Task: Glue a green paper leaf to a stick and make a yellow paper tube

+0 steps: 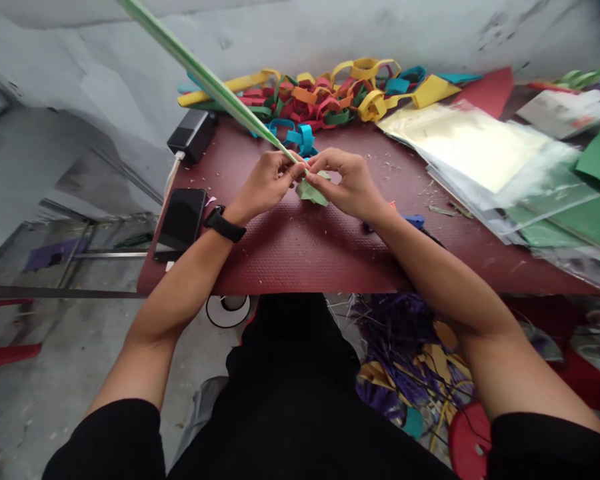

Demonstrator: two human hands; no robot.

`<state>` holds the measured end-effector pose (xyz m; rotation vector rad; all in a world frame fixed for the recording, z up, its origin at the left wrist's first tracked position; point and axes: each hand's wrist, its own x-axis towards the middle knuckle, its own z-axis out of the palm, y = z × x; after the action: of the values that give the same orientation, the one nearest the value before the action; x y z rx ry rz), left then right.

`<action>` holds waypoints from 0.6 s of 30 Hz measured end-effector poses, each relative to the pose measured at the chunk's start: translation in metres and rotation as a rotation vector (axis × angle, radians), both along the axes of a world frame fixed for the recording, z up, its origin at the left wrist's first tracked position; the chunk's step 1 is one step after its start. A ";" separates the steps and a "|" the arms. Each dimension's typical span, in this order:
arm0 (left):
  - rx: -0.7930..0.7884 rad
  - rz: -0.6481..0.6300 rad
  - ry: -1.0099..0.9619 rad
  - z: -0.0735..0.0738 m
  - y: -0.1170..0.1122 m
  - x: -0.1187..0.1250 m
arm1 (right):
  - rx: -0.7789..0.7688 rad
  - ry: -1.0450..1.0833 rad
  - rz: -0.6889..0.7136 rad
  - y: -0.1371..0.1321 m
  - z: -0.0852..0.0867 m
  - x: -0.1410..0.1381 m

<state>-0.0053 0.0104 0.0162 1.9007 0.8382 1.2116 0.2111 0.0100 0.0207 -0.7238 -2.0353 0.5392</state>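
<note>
My left hand and my right hand meet above the table, their fingertips pinched close together. Between them is the lower end of a long, thin green-and-white strip, which slants up to the upper left and out of view. Its exact kind is unclear. A crumpled or folded pale green paper piece shows just under my right fingers. Fingers hide how it joins the strip. Some blue and orange lies behind the fingertips, too small to make out.
Colourful paper chains lie along the back of the dark red table. A phone and a black box with a white cable are at left. Paper sheets in plastic cover the right. Purple scraps lie below.
</note>
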 end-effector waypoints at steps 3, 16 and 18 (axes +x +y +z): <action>0.069 0.062 0.057 -0.001 0.000 -0.002 | -0.055 -0.032 -0.015 -0.002 -0.001 -0.002; 0.137 0.083 0.151 0.007 -0.006 -0.001 | -0.104 -0.041 -0.024 -0.005 0.002 -0.003; 0.133 0.079 0.143 0.004 -0.005 -0.002 | -0.102 -0.057 -0.058 -0.006 0.003 -0.003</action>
<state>-0.0073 0.0052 0.0204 2.0991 0.9362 1.2151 0.2079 0.0038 0.0236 -0.8658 -2.0440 0.5982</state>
